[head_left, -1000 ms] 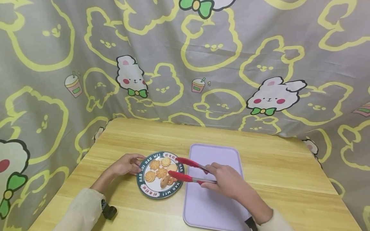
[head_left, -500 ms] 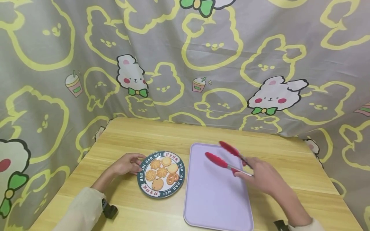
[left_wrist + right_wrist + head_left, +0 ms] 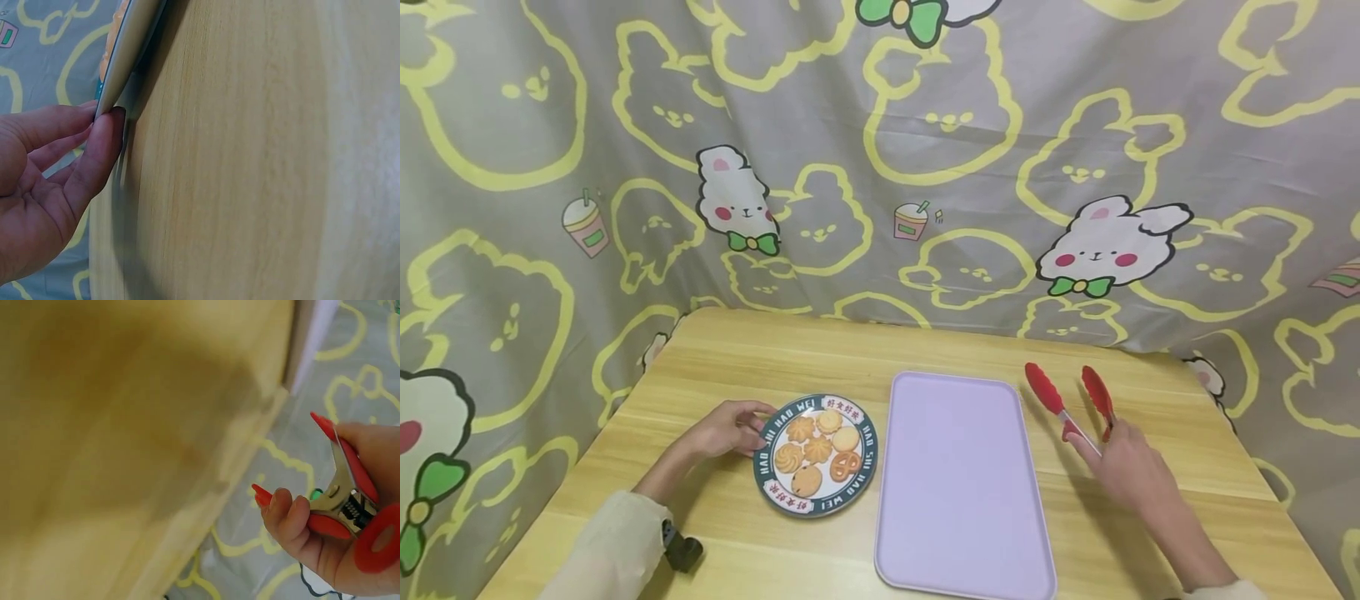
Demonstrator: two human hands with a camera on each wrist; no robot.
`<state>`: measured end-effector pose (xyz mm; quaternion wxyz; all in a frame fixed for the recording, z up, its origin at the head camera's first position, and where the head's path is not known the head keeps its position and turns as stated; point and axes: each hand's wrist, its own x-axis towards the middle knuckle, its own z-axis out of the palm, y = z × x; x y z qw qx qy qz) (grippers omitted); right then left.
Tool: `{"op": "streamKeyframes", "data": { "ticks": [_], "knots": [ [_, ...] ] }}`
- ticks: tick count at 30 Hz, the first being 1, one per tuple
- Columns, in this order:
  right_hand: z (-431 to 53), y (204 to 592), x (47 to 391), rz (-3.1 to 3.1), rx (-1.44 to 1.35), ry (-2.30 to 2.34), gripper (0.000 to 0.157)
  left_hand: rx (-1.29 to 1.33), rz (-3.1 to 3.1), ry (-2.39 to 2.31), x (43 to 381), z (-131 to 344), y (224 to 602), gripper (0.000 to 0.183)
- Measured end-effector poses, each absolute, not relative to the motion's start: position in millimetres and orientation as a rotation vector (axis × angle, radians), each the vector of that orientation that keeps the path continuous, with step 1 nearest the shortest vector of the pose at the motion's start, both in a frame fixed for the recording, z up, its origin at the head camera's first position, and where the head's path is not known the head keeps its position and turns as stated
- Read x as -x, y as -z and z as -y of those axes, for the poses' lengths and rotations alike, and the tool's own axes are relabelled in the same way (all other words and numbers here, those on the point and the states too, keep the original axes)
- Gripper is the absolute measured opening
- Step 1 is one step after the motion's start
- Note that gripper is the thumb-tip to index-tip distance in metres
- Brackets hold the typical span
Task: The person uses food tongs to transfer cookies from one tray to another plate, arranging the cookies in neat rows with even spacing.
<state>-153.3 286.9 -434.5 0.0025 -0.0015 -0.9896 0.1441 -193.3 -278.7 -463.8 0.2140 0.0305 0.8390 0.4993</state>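
Note:
My left hand (image 3: 727, 429) pinches the left rim of a round plate (image 3: 762, 467) with a dark green lettered border. In the left wrist view, the plate's pale underside (image 3: 129, 53) shows, with fingertips on both sides of the edge. Several cookies (image 3: 817, 450) lie on it, among them a pretzel-shaped one (image 3: 846, 467). My right hand (image 3: 1138, 471) grips red-tipped metal tongs (image 3: 1086, 437) over the table, right of the lilac tray. Their tips are spread apart with nothing between them. In the right wrist view, fingers and thumb wrap the tongs' red-padded handles (image 3: 329, 526).
A lilac rectangular tray (image 3: 962, 492) lies on the wooden table (image 3: 820, 350), just right of the plate. Behind and beside the table hangs a grey curtain (image 3: 827, 100) with rabbit drawings.
My right hand has carried the tongs from over the plate, across the tray, to its right side. The tips now point away from me. The left hand and plate stay where they were.

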Motion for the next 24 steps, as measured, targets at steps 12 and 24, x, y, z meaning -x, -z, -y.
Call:
{"op": "streamKeyframes", "data": {
  "ticks": [12, 24],
  "knots": [
    [-285.2, 458.1, 145.0, 3.115, 0.154, -0.459, 0.081, -0.077, -2.326, -1.379, 192.9, 278.1, 463.2, 0.054],
    [-271.8, 459.5, 145.6, 3.135, 0.086, -0.333, 0.099, -0.061, -2.33, -1.366, 192.2, 279.0, 464.4, 0.054]
  ]
}}
